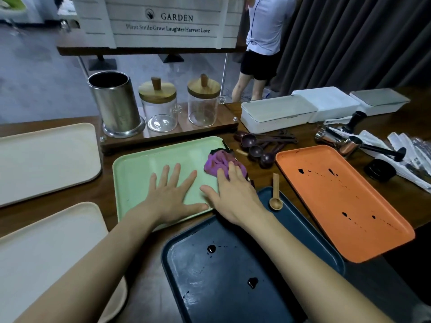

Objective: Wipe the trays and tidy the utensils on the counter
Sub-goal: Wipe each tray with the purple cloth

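Note:
A pale green tray (pixel 149 159) lies in the middle of the counter. My left hand (pixel 172 194) presses flat on it with fingers spread. My right hand (pixel 231 194) rests with straight fingers on a crumpled purple cloth (pixel 218 160) at the tray's right edge. A dark blue tray (pixel 233 287) with dark liquid spots lies in front, a small wooden spoon (pixel 276 199) on its far end. An orange tray (pixel 338 201) with dark splashes sits to the right. Several dark purple spoons (pixel 256 150) lie behind it.
Two cream trays (pixel 44 159) (pixel 46 252) lie at the left. A steel utensil cylinder (pixel 114 103) and two glass jars (pixel 161 108) stand on a wooden stand behind. White lidded boxes (pixel 277 115), metal cups (pixel 349 145) and wrapped packets lie at the right. A person stands beyond the counter.

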Motion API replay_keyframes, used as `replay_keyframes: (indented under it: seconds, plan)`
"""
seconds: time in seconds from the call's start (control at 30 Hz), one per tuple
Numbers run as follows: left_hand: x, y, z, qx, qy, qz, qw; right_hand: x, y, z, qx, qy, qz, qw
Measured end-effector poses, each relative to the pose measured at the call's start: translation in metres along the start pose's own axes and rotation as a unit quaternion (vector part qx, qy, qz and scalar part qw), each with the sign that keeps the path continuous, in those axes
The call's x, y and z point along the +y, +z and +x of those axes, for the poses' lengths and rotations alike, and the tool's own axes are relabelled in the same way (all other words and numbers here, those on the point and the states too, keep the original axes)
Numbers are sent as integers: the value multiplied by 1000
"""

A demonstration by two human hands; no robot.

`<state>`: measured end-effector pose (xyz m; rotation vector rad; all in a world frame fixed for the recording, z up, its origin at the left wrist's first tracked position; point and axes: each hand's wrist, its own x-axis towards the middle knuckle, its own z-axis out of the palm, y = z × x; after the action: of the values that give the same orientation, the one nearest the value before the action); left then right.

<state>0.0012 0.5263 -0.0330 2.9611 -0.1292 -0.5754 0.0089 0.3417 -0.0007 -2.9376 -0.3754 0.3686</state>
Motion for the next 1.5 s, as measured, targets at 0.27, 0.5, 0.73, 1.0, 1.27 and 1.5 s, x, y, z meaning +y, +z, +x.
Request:
replay_keyframes:
  seconds: [0.27, 0.5, 0.73, 1.0, 1.27, 1.5]
  plan:
    - [-2, 2, 1, -2, 5, 1, 1000, 6, -6, 72, 63, -59, 54, 995]
    - [-5, 1, 2, -16, 14, -8, 1000, 8, -12, 99, 139, -129, 162, 968]
    - [-6, 1, 6, -5, 23, 4, 1000, -31, -1, 103, 119, -183, 196, 956]
    - [-40, 1, -49, 99, -97, 47, 989, -6, -4, 102, 160, -135, 133, 969]
    - [-86, -6, -98, 74, -105, -28, 991, -50, 8, 105, 203, -123, 64, 969]
    - [-99, 2, -101, 104, -70, -84, 989, -136, 29, 97, 158, -246, 9, 956]
